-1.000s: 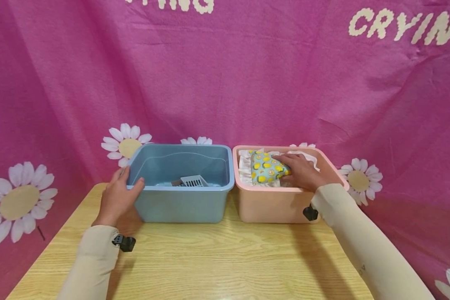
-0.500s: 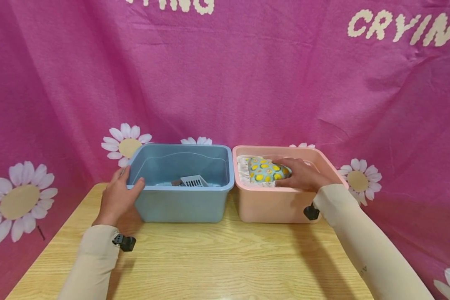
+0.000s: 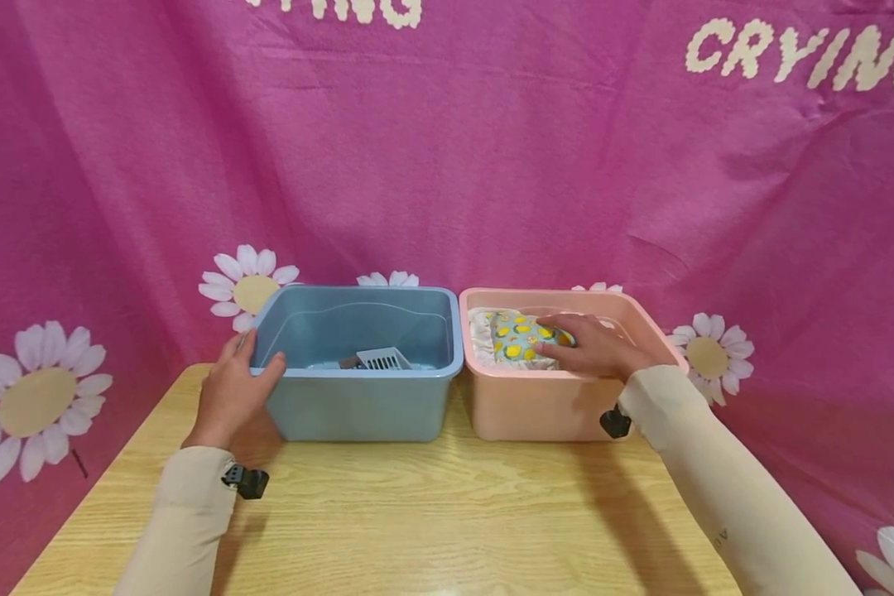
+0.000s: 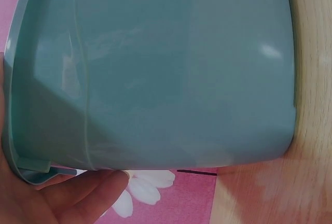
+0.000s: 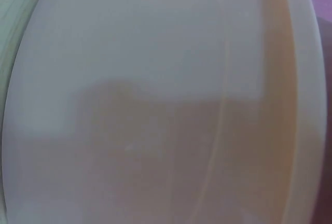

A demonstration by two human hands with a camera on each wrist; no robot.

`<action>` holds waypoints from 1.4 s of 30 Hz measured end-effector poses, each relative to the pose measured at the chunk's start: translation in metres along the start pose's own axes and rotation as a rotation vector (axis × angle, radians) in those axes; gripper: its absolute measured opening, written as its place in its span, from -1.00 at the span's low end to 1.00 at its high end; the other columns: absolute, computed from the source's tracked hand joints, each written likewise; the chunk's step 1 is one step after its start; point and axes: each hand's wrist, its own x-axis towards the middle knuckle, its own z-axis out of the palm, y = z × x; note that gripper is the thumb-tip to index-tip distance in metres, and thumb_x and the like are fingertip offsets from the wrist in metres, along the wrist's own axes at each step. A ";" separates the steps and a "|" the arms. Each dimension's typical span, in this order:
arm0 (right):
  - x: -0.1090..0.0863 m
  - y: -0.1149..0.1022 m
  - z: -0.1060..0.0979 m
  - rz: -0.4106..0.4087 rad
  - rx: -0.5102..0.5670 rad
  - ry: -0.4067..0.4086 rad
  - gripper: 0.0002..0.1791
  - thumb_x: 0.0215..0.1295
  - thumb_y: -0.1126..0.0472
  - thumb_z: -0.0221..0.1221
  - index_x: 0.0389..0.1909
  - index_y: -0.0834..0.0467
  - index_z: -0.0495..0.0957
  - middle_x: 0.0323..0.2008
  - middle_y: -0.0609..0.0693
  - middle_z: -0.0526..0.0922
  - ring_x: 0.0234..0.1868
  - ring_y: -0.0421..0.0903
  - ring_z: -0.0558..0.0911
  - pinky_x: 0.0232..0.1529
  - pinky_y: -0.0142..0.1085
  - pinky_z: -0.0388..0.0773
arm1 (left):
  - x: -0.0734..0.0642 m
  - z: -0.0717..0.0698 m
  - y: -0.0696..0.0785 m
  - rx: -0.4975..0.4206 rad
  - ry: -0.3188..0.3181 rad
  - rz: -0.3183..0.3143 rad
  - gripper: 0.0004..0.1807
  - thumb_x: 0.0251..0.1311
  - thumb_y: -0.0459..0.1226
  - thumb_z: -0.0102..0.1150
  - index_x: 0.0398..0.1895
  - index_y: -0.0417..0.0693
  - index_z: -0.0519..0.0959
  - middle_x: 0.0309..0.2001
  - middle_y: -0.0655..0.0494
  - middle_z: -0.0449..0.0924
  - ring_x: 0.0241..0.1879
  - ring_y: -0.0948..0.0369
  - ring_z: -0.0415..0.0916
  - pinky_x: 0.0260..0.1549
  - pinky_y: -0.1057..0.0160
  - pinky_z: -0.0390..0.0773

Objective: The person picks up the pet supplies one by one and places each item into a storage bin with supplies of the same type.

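Note:
Inside the pink bin (image 3: 551, 410) lies a soft light-blue cloth piece with a lemon print (image 3: 517, 331) and white frilled edges. My right hand (image 3: 592, 343) reaches over the bin's front rim and rests on this cloth, thumb and fingers apart across its right part. The right wrist view shows only the bin's outer wall, so the fingers are hidden there. My left hand (image 3: 231, 389) holds the blue bin (image 3: 358, 410) by its front left corner. In the left wrist view, fingers (image 4: 98, 195) of that hand lie under the bin's rim.
A white slotted piece (image 3: 383, 358) and a small brown item (image 3: 352, 362) lie inside the blue bin. Both bins stand side by side on a wooden table (image 3: 402, 513). Behind them hangs a pink curtain (image 3: 447, 165) with daisies.
My right hand has lowered the lemon-print cloth into the pink bin, where it now lies flatter. The thumb has shifted left onto the cloth. My left hand has stayed on the blue bin.

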 end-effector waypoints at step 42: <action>-0.018 -0.009 0.004 0.117 -0.048 0.217 -0.34 0.38 -0.17 0.04 0.38 0.10 0.28 0.31 0.07 0.38 0.33 0.10 0.32 0.32 0.07 0.22 | 0.000 -0.005 0.000 -0.017 -0.021 0.030 -0.08 0.29 0.21 -0.09 0.51 -0.19 -0.01 0.42 -0.30 0.05 0.25 -0.32 0.20 0.13 -0.41 0.23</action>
